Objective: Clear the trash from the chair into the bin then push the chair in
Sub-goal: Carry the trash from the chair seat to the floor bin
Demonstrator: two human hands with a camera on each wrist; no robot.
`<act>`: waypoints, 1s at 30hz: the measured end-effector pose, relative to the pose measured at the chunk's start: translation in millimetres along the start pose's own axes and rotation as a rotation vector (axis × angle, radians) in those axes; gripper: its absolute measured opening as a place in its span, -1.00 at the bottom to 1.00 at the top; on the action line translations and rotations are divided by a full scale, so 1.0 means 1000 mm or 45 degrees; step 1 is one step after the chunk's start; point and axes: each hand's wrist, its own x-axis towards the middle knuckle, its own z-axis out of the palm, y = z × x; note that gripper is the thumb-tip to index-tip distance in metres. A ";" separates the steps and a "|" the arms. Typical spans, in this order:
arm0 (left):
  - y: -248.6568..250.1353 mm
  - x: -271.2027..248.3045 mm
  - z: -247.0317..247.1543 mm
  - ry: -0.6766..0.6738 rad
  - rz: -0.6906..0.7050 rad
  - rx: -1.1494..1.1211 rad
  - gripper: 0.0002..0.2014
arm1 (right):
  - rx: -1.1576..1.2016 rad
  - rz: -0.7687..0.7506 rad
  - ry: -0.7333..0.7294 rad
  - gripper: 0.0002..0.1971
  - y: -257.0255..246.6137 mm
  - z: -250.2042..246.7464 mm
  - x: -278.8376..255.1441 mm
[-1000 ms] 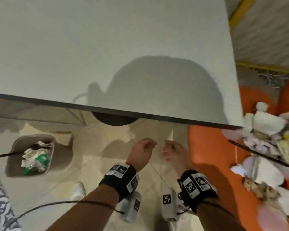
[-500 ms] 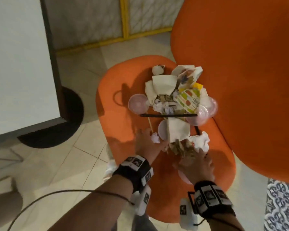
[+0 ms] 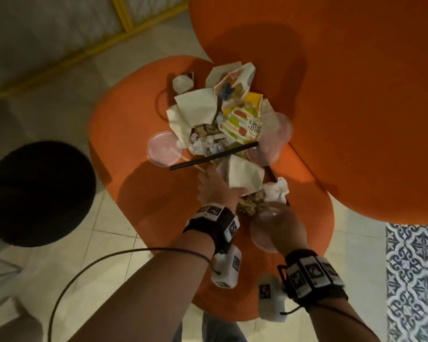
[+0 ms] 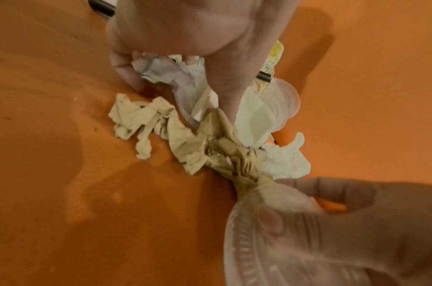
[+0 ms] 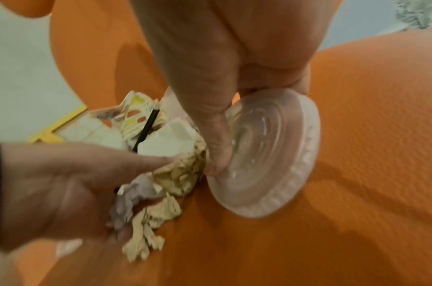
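Note:
The orange chair seat (image 3: 139, 114) holds a pile of trash: paper wrappers, a printed carton (image 3: 242, 122), a black straw (image 3: 213, 156) and clear plastic lids (image 3: 163, 149). My left hand (image 3: 216, 186) is at the near end of the pile, and its fingers (image 4: 129, 77) curl round a greyish crumpled paper (image 4: 165, 69). A brown crumpled paper (image 4: 224, 154) lies between my hands. My right hand (image 3: 277, 218) pinches a clear plastic lid (image 5: 271, 174) with its thumb on the top, and the lid is tilted off the seat. The bin is out of view.
The chair's orange backrest (image 3: 356, 95) rises just right of the pile. A black round table base (image 3: 35, 193) stands on the tiled floor to the left. A patterned rug (image 3: 415, 280) lies at the right, and a yellow frame (image 3: 124, 21) runs along the back.
The head view swung from the table and bin to the chair. Both hands moved into the pile; the right took hold of a lid and the left closed on crumpled paper.

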 end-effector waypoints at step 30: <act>-0.076 -0.028 -0.009 -0.331 0.235 -0.061 -0.55 | -0.635 -0.627 -0.202 -0.57 -0.043 -0.019 0.039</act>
